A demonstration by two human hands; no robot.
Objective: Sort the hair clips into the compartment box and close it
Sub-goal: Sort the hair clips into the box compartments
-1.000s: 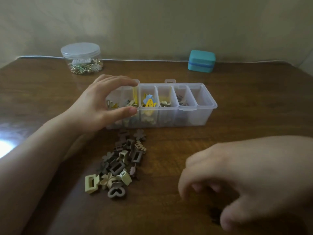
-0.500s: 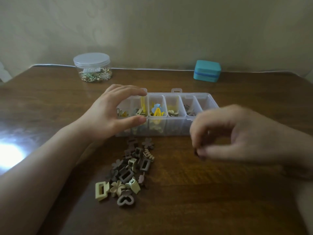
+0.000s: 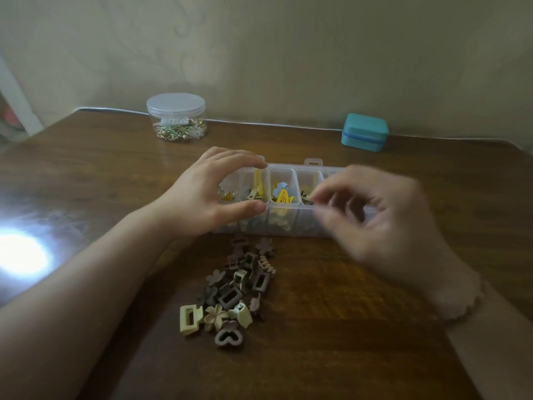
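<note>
A clear compartment box [image 3: 284, 225] lies open mid-table, with yellow, blue and dark clips in its left and middle compartments. My left hand [image 3: 207, 194] grips the box's left end, thumb on the near wall and fingers on the far rim. My right hand [image 3: 380, 223] is blurred and covers the box's right part. Its thumb and forefinger are pinched together over the fourth compartment, and whatever they hold is too blurred to make out. A pile of brown, beige and cream hair clips [image 3: 236, 287] lies just in front of the box.
A round clear jar [image 3: 176, 116] with a lid and gold trinkets stands at the back left. A small teal case [image 3: 364, 132] sits at the back right by the wall. The wooden table [image 3: 360, 327] shows a bright glare at the left.
My right hand lifted a small dark clip from the near right of the table and carried it up over the box. My left hand stayed on the box.
</note>
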